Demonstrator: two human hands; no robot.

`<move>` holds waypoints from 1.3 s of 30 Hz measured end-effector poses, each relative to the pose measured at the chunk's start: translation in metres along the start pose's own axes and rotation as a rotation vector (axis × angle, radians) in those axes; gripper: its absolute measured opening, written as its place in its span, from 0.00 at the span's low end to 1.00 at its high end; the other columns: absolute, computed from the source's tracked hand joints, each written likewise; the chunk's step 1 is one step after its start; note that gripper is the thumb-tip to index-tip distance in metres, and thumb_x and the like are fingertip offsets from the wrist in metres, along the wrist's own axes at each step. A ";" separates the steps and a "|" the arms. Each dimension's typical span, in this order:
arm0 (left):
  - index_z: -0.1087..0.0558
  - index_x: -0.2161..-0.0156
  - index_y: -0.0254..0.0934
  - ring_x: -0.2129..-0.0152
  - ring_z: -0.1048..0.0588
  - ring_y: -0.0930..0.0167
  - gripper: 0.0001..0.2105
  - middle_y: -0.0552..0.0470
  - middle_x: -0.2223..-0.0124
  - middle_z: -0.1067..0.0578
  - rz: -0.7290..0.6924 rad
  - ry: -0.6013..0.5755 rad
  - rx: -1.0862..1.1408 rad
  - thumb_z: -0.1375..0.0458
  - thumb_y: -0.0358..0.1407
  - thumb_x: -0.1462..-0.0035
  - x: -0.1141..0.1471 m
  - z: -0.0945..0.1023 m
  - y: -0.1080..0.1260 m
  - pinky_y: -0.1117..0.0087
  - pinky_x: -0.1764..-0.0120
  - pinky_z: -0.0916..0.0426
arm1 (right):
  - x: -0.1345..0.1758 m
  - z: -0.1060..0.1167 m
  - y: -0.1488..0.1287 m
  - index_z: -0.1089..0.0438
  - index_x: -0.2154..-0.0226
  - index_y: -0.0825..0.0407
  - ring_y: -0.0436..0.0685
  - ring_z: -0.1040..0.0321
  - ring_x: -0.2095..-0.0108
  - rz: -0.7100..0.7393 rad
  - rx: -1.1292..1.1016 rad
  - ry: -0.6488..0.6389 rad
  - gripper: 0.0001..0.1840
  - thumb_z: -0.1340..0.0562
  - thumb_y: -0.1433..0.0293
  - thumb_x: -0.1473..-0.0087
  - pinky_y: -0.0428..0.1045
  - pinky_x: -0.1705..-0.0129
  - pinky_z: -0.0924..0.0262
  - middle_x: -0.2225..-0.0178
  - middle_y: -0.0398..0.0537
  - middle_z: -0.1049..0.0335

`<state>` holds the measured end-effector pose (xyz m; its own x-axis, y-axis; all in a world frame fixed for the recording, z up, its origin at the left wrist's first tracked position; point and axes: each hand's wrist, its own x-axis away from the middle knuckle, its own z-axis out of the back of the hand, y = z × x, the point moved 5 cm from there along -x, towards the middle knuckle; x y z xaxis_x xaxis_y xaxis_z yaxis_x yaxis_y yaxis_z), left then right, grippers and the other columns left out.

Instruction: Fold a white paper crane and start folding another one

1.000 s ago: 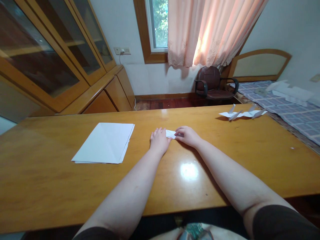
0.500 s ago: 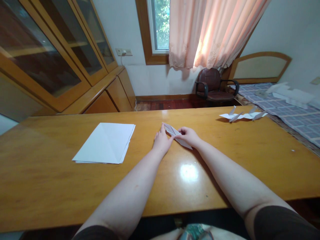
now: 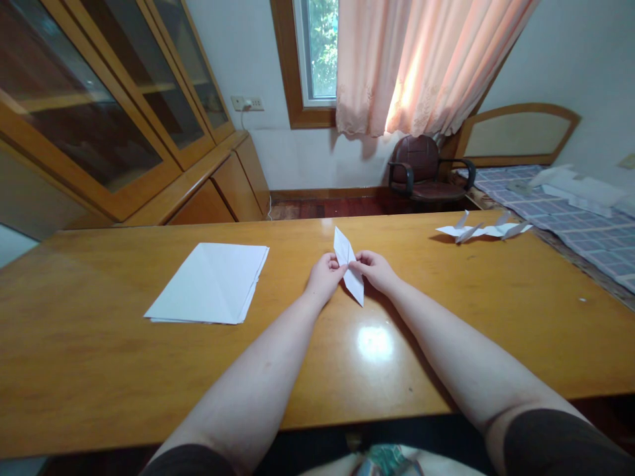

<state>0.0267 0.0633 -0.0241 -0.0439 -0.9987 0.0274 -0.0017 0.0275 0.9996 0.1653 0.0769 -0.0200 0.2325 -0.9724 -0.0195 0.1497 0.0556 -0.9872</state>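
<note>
A small piece of folded white paper (image 3: 354,285), shaped like a long pointed diamond, is held over the middle of the table. My left hand (image 3: 325,274) pinches its left edge, thumb on top. From the other side my right hand (image 3: 376,270) grips the right edge, its thumb close to the left one near the paper's centre crease. The fingertips under the paper are hidden. To the left lies a stack of white paper sheets (image 3: 208,284) with a diagonal crease on the top one. Two folded paper cranes (image 3: 464,230) stand at the far right.
The wooden table (image 3: 89,344) spans the view. Beyond its far edge are an office chair (image 3: 421,165), a bed (image 3: 560,205) on the right and a glass-door cabinet (image 3: 143,99) on the left. A tiny white scrap (image 3: 582,299) lies at the right.
The folded paper has turned more upright, its far tip now pointing away from me. My left hand has drawn back from that tip to the paper's left edge.
</note>
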 end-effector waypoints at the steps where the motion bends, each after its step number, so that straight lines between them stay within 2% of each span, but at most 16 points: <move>1: 0.32 0.62 0.34 0.75 0.25 0.73 0.11 0.53 0.72 0.25 0.001 0.006 -0.009 0.39 0.30 0.52 0.000 0.001 0.000 0.72 0.69 0.31 | 0.000 0.000 0.001 0.34 0.73 0.53 0.49 0.37 0.76 0.000 0.014 0.003 0.13 0.38 0.61 0.57 0.44 0.74 0.43 0.77 0.40 0.33; 4: 0.31 0.64 0.34 0.77 0.27 0.73 0.09 0.54 0.74 0.26 0.005 0.014 -0.037 0.39 0.31 0.53 -0.001 0.001 -0.002 0.73 0.71 0.33 | -0.001 0.002 0.005 0.34 0.73 0.53 0.49 0.38 0.77 -0.009 0.059 0.033 0.12 0.37 0.61 0.57 0.44 0.75 0.45 0.78 0.40 0.34; 8: 0.32 0.67 0.34 0.77 0.27 0.74 0.04 0.54 0.74 0.26 0.030 0.006 0.030 0.45 0.33 0.47 -0.001 0.001 -0.002 0.72 0.70 0.32 | -0.002 0.006 0.007 0.34 0.75 0.54 0.48 0.40 0.79 -0.006 0.105 0.091 0.12 0.37 0.62 0.58 0.43 0.77 0.48 0.79 0.39 0.36; 12: 0.31 0.66 0.34 0.76 0.27 0.75 0.05 0.54 0.73 0.26 0.011 0.006 -0.016 0.42 0.30 0.51 0.001 0.000 0.003 0.73 0.68 0.32 | -0.002 0.010 0.006 0.34 0.76 0.53 0.48 0.42 0.79 0.004 0.190 0.142 0.12 0.37 0.61 0.58 0.43 0.78 0.49 0.80 0.39 0.37; 19: 0.33 0.67 0.35 0.77 0.27 0.73 0.07 0.54 0.74 0.26 0.010 0.044 -0.091 0.41 0.28 0.54 0.003 0.002 0.005 0.73 0.73 0.33 | 0.005 0.001 -0.008 0.33 0.73 0.53 0.48 0.41 0.78 0.109 0.254 0.021 0.12 0.42 0.61 0.51 0.44 0.75 0.47 0.79 0.40 0.36; 27: 0.31 0.69 0.35 0.78 0.28 0.73 0.06 0.53 0.74 0.26 0.020 0.102 -0.186 0.41 0.32 0.55 0.002 0.007 0.001 0.74 0.75 0.35 | 0.007 0.002 -0.015 0.33 0.75 0.54 0.49 0.41 0.78 0.156 0.430 0.052 0.11 0.42 0.63 0.52 0.44 0.74 0.48 0.79 0.41 0.35; 33: 0.31 0.71 0.35 0.81 0.32 0.76 0.03 0.57 0.78 0.29 0.031 0.093 -0.139 0.43 0.31 0.55 0.003 0.008 0.002 0.76 0.77 0.40 | 0.006 0.002 -0.009 0.35 0.76 0.53 0.48 0.42 0.79 0.145 0.402 0.059 0.10 0.42 0.63 0.53 0.44 0.75 0.49 0.80 0.40 0.37; 39: 0.32 0.71 0.35 0.82 0.33 0.76 0.05 0.59 0.80 0.31 0.020 0.113 -0.103 0.41 0.33 0.55 0.003 0.008 0.004 0.76 0.77 0.41 | 0.003 0.000 -0.001 0.35 0.76 0.53 0.49 0.40 0.79 0.042 0.247 0.022 0.12 0.41 0.60 0.53 0.44 0.76 0.48 0.81 0.41 0.35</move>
<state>0.0189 0.0603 -0.0198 0.0695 -0.9967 0.0412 0.1006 0.0481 0.9938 0.1658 0.0735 -0.0193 0.2230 -0.9726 -0.0663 0.3710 0.1475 -0.9169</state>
